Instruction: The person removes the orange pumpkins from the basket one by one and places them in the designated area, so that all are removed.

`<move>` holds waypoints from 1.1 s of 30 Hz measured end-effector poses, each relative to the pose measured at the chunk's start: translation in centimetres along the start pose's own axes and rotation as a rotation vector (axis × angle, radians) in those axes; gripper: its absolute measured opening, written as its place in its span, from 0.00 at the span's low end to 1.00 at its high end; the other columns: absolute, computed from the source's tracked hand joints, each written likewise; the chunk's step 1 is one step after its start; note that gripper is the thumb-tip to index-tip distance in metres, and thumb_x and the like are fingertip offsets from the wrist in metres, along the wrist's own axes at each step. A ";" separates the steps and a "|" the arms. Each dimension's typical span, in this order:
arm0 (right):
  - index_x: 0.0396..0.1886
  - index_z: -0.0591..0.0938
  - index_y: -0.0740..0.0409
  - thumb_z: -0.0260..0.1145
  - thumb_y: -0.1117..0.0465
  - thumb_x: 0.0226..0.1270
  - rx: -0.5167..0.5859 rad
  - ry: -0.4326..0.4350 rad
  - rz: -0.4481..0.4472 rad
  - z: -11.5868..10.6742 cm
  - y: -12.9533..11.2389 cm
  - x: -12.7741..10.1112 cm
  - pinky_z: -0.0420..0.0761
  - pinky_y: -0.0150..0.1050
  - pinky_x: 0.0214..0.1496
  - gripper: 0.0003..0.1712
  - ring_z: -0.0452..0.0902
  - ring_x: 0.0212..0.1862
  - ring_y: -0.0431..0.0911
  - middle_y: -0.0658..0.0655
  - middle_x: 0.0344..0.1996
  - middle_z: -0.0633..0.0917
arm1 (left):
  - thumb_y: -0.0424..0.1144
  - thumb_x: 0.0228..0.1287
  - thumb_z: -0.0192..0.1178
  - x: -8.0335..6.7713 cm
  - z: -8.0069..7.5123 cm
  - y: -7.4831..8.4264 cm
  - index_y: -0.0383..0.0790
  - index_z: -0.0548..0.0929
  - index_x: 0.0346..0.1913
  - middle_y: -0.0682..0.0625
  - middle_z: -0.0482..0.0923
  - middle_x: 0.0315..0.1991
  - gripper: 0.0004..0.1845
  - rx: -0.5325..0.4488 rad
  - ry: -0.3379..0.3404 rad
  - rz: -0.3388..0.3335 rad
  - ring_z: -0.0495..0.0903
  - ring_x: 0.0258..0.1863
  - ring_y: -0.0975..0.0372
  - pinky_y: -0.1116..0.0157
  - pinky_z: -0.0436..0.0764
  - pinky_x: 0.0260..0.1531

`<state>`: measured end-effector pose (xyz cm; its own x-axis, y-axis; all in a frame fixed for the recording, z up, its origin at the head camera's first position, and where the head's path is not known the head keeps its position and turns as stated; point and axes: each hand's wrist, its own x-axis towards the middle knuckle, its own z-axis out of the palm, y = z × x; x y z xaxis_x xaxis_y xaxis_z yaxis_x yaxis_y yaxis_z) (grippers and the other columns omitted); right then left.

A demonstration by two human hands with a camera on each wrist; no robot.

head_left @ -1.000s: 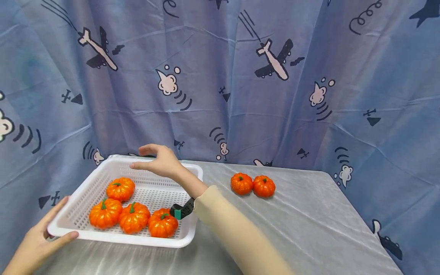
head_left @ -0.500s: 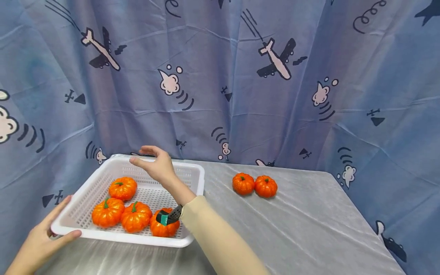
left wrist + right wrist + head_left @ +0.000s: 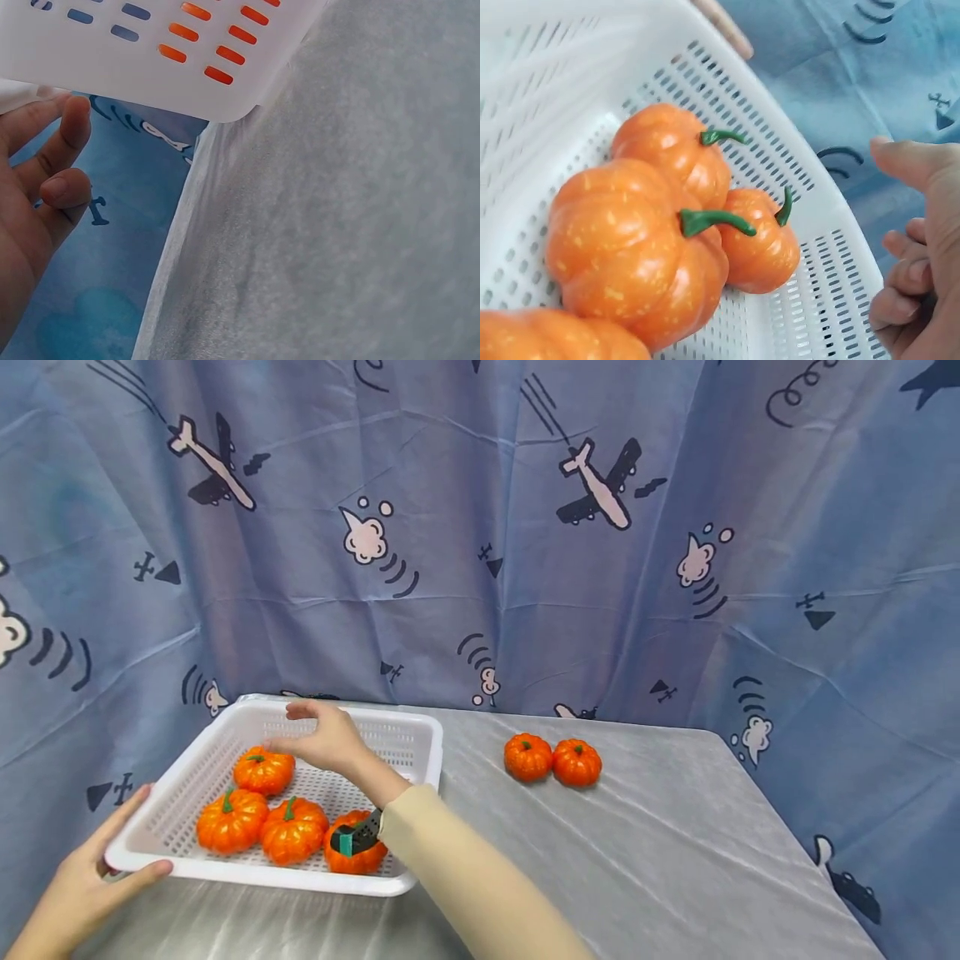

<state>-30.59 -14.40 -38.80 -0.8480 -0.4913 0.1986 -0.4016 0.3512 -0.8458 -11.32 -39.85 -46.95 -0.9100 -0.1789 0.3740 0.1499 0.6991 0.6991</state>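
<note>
Picking step: left hand (image 3: 90,881) grips the near-left corner of the white basket (image 3: 420,735) on the bench (image 3: 637,860), while the right hand (image 3: 322,743), fingers loosely spread and empty, hovers over the basket's rearmost pumpkin (image 3: 262,770); next move likely needs a descent and clean grasp.

A white perforated basket (image 3: 420,752) sits on the table's left edge, holding 4 small orange pumpkins with green stems; the far one (image 3: 262,770) sits apart.
</note>
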 end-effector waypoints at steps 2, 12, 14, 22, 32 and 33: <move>0.67 0.84 0.53 0.83 0.46 0.59 -0.048 -0.023 0.017 0.4 0.1 0.0 0.76 0.29 0.62 0.37 0.80 0.63 0.39 0.45 0.58 0.88 | 0.31 0.57 0.79 0.0 0.0 -0.1 0.50 0.56 0.86 0.91 0.59 0.55 0.58 -0.004 -0.003 0.003 0.69 0.43 0.87 0.83 0.70 0.34; 0.71 0.81 0.48 0.82 0.40 0.58 -0.390 -0.182 0.070 2.6 0.3 -0.1 0.76 0.28 0.62 0.43 0.80 0.62 0.36 0.42 0.62 0.85 | 0.33 0.56 0.80 0.1 0.1 -0.2 0.49 0.56 0.86 0.92 0.58 0.54 0.58 0.014 -0.007 0.002 0.67 0.44 0.88 0.83 0.69 0.35; 0.71 0.81 0.47 0.82 0.40 0.58 -0.425 -0.189 0.090 2.8 0.4 -0.1 0.76 0.28 0.63 0.43 0.79 0.62 0.36 0.42 0.61 0.85 | 0.33 0.55 0.81 0.1 0.0 -0.1 0.49 0.56 0.86 0.92 0.58 0.54 0.59 0.014 -0.003 -0.001 0.67 0.44 0.88 0.84 0.69 0.35; 0.71 0.81 0.46 0.84 0.42 0.57 -0.465 -0.205 0.185 3.2 0.9 0.4 0.77 0.29 0.62 0.42 0.80 0.60 0.36 0.41 0.60 0.85 | 0.33 0.55 0.80 0.2 -0.1 0.0 0.47 0.56 0.86 0.92 0.57 0.53 0.59 0.013 0.002 -0.001 0.67 0.43 0.88 0.84 0.68 0.35; 0.70 0.82 0.46 0.84 0.44 0.57 -0.459 -0.219 0.213 3.6 1.7 0.7 0.77 0.29 0.61 0.41 0.80 0.59 0.36 0.41 0.58 0.86 | 0.31 0.55 0.80 -0.1 0.0 -0.3 0.49 0.57 0.86 0.91 0.59 0.55 0.58 0.018 0.010 0.030 0.68 0.43 0.87 0.84 0.68 0.35; 0.70 0.82 0.46 0.84 0.44 0.57 -0.450 -0.219 0.209 3.6 1.8 0.7 0.77 0.30 0.61 0.41 0.80 0.58 0.36 0.42 0.58 0.86 | 0.31 0.55 0.80 -0.1 0.0 -0.3 0.49 0.57 0.86 0.91 0.59 0.56 0.58 0.018 0.008 0.030 0.68 0.43 0.87 0.84 0.68 0.35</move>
<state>-30.68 -17.04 -41.99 -0.8533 -0.5119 -0.0993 -0.3813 0.7424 -0.5508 -11.30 -40.06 -47.19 -0.9019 -0.1631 0.3999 0.1704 0.7165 0.6765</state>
